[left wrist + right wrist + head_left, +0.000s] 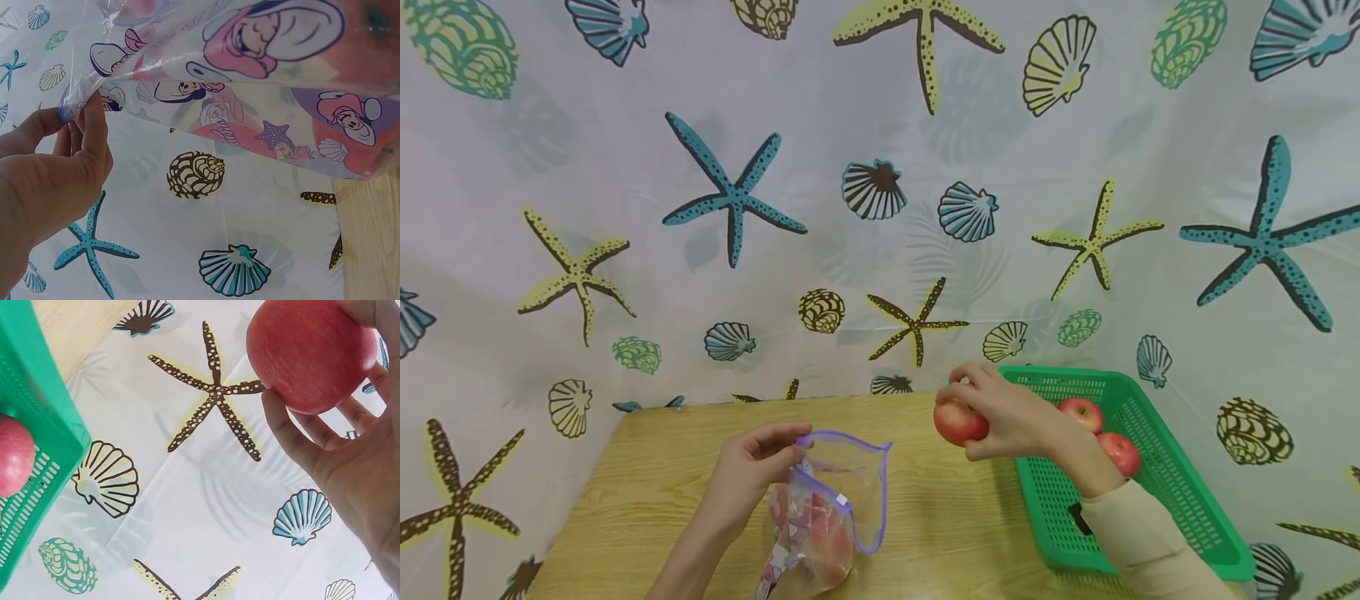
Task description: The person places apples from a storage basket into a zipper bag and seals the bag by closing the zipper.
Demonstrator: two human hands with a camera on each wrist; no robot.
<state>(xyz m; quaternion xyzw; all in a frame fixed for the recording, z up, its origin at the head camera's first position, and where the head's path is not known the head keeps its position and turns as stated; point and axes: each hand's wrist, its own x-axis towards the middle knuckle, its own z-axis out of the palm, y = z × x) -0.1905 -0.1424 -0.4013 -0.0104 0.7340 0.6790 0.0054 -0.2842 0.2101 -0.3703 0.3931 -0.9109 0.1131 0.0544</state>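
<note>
Cloth (850, 250) backs the table (677, 467), with the basket (1180, 471) at right and the open bag (861, 483), red fruit (831, 542) inside, at centre. The left hand (756, 462) pinches the bag's rim (885, 492); the right hand (1009, 408) curls around 1 apple (958, 423), aloft left of the basket, where 2 more apples (1122, 455) lie
</note>
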